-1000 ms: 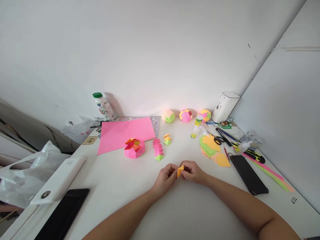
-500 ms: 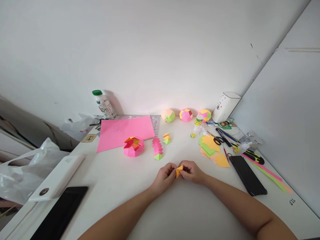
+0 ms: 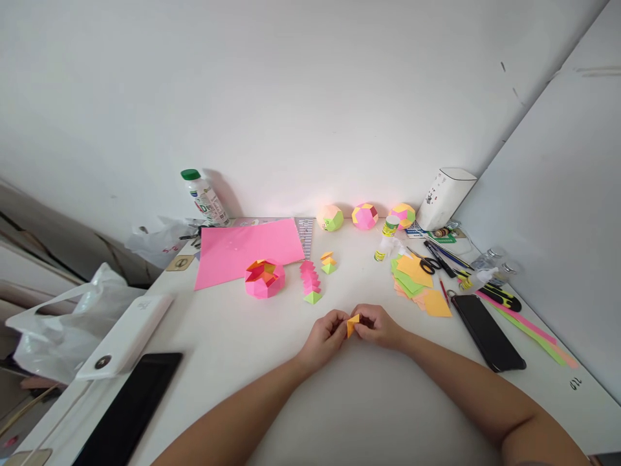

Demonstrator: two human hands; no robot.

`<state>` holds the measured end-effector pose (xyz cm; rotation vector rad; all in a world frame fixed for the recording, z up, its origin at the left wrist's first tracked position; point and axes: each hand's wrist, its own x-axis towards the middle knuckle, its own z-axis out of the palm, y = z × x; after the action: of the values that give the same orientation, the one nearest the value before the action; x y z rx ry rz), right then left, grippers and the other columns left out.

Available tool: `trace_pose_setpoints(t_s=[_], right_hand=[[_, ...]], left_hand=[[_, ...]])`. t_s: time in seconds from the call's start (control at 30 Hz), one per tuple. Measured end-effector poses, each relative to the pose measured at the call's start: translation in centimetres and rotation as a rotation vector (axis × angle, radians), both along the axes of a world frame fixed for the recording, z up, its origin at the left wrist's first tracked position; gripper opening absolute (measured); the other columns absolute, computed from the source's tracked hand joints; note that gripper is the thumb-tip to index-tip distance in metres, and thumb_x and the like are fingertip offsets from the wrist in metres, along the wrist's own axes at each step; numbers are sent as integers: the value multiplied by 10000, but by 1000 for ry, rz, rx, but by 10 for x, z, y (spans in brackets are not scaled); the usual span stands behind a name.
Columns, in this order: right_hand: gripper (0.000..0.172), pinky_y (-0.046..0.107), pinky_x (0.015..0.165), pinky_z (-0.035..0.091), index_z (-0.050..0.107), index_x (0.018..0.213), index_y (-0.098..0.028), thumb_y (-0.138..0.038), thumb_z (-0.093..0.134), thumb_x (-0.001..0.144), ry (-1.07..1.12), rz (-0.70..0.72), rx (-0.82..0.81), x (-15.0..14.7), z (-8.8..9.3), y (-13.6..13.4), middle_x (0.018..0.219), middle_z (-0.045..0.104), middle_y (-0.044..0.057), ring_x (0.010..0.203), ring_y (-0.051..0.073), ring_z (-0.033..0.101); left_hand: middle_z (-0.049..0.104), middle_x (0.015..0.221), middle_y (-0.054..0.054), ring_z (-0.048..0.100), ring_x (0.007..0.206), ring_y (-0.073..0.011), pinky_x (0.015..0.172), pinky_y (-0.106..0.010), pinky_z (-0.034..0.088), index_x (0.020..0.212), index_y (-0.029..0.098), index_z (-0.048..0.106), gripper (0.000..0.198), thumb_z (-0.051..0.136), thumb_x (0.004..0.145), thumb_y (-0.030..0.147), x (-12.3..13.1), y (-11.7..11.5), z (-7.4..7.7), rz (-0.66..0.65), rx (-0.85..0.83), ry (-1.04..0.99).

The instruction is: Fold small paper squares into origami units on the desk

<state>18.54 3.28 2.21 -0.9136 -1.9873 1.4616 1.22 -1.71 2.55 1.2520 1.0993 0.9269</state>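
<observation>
A small folded orange paper piece (image 3: 353, 324) is pinched between my two hands above the front of the table. My left hand (image 3: 326, 335) grips its left side with thumb and fingers, and my right hand (image 3: 380, 325) holds its right side. Beyond them lie a row of folded pink paper pieces (image 3: 310, 277) ending in a green one, and a short row of orange and green pieces (image 3: 328, 262). Further left sits a pink faceted paper bowl (image 3: 264, 285), orange and red inside. Three multicoloured paper balls (image 3: 365, 217) stand along the wall.
Loose paper squares (image 3: 411, 283), scissors (image 3: 429, 265), a glue stick (image 3: 389, 226) and a black phone (image 3: 488, 331) lie to the right. At left are a pink sheet (image 3: 247, 246), a bottle (image 3: 206, 199), a white box (image 3: 127, 335), a black tablet (image 3: 130, 409) and a plastic bag (image 3: 77, 323).
The camera view has shifted slightly, so the whole scene sits a little differently in it. Both hands keep holding the orange paper piece, which appears slightly turned.
</observation>
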Motion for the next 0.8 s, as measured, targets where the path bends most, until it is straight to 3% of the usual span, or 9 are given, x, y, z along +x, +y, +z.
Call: trace_pose_setpoints(t_s=[0.8], right_hand=[[37,219,473,316,540,735,-158,-194,531,732,-35,-6,15,-1,2,0,612,506,-19,510,85,409]], left_hand=[[428,563,52,354,495,-78,476,-208,295,817,170,529,194,455,828,349,0,0,1,-10,55,45]])
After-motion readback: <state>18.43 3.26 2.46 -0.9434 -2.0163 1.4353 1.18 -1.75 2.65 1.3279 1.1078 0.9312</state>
